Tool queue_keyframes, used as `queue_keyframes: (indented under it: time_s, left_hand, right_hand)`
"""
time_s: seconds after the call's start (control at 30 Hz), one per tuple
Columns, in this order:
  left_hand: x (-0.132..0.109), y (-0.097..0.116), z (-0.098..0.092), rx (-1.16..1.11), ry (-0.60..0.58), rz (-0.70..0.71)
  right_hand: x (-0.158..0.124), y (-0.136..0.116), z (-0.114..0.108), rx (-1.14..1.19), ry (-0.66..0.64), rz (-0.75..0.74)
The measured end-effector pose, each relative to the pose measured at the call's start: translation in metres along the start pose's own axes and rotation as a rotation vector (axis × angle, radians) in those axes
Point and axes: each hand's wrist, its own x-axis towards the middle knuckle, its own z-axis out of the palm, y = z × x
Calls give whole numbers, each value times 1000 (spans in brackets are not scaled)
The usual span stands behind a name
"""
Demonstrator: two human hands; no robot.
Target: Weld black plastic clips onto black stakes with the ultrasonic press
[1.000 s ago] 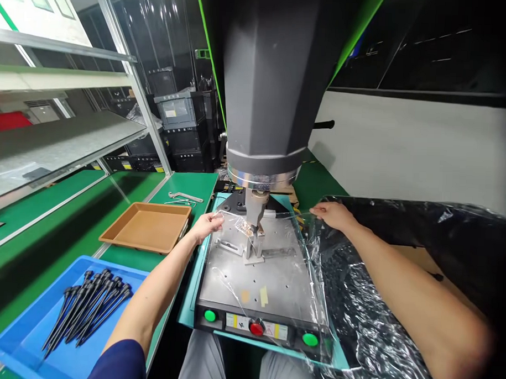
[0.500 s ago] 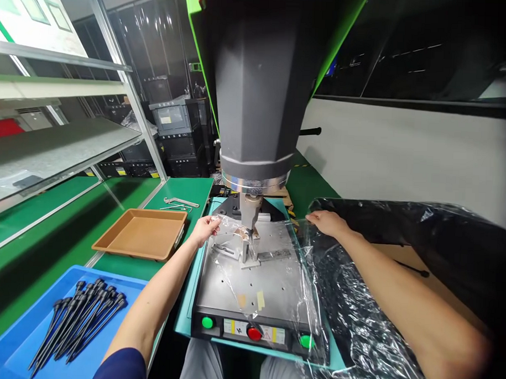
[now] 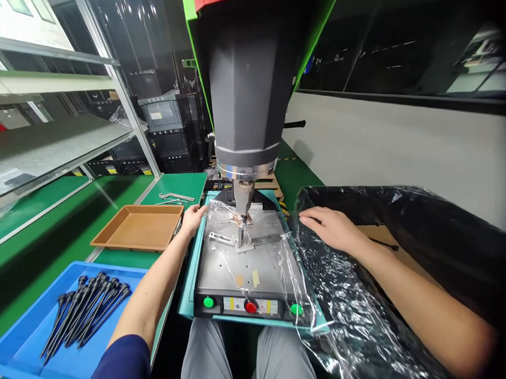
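Note:
A clear plastic film [image 3: 271, 251] lies draped over the steel base plate [image 3: 237, 266] of a press machine [image 3: 246, 95], under its narrow metal horn [image 3: 243, 203]. My left hand [image 3: 193, 219] is at the plate's left edge, fingers closed on the film's left corner. My right hand [image 3: 330, 226] rests palm down with fingers stretched out, at the film's right side, on the edge of a black plastic bag [image 3: 382, 282]. A small metal fixture [image 3: 240, 241] sits under the horn.
Two green buttons [image 3: 208, 302] and a red one [image 3: 251, 306] line the machine's front. A brown tray [image 3: 137, 227] and a blue tray [image 3: 66, 315] with several black pins stand left on the green bench. A wrench [image 3: 176, 197] lies behind. Metal shelving rises at left.
My right hand has drawn back from the film's far corner and now lies flat on the bag's edge. The left hand shifted slightly left. The camera tilted up a little.

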Motion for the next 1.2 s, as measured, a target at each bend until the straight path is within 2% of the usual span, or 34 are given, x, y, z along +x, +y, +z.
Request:
queue_keyframes:
  time_s: [0.1, 0.17, 0.27, 0.4, 0.53, 0.7, 0.9, 1.2]
  left_hand:
    - [-9, -3, -7, 41, -7, 22]
    - [-13, -2, -4, 58, -31, 47]
    - [-13, 0, 6, 80, -84, 75]
    - [-3, 5, 16, 116, -97, 84]
    - [4, 5, 15, 177, -52, 86]
    - [2, 2, 12, 274, -33, 21]
    - [-3, 10, 1, 418, -4, -44]
    - [-15, 25, -9, 504, 109, -27]
  right_hand:
    - [-49, -41, -20, 165, -47, 16]
    - [-75, -64, -27, 239, -94, 49]
    - [-101, -82, -27, 314, -130, 95]
    - [-128, -81, -19, 377, -114, 184]
    - [-159, -70, -13, 405, -139, 279]
    - [-191, -65, -7, 424, -190, 335]
    - [-212, -73, 5, 513, -282, 381]
    - [-237, -87, 23, 618, -250, 415]
